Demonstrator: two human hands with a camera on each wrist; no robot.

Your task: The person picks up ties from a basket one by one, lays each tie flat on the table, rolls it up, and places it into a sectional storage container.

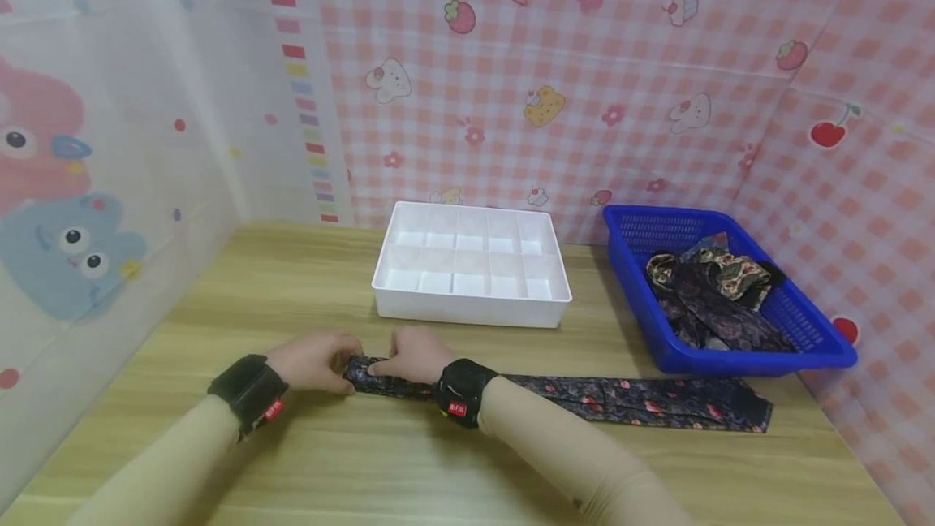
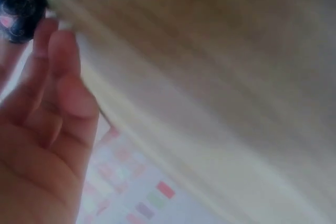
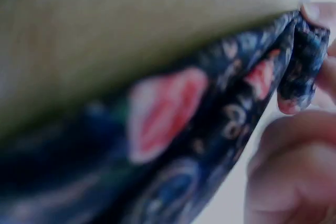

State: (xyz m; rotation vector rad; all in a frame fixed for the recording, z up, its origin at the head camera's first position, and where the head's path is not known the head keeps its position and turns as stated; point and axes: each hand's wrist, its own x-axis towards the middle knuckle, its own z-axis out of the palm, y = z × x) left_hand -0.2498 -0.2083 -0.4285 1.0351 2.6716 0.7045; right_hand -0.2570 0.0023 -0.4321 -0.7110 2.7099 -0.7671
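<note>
A dark necktie (image 1: 643,403) with red and pink flowers stretches across the table, its far-right end lying flat. My left hand (image 1: 314,359) holds the tie's left end between thumb and fingers, where the cloth is bunched into a small roll. Right beside it, my right hand (image 1: 418,355) grips the same end, its thumb reaching toward the roll. In the right wrist view the necktie (image 3: 168,114) runs up to the rolled end (image 3: 304,61) at the fingertips. The left wrist view has only a bit of the dark cloth (image 2: 21,11) beyond the curled fingers.
Behind the hands stands a white divided box (image 1: 471,311) with several compartments. To the right, a blue plastic basket (image 1: 760,362) contains a heap of patterned cloths (image 1: 719,299). The basket's near edge sits just behind the tie. Printed curtains enclose the wooden table (image 1: 351,461).
</note>
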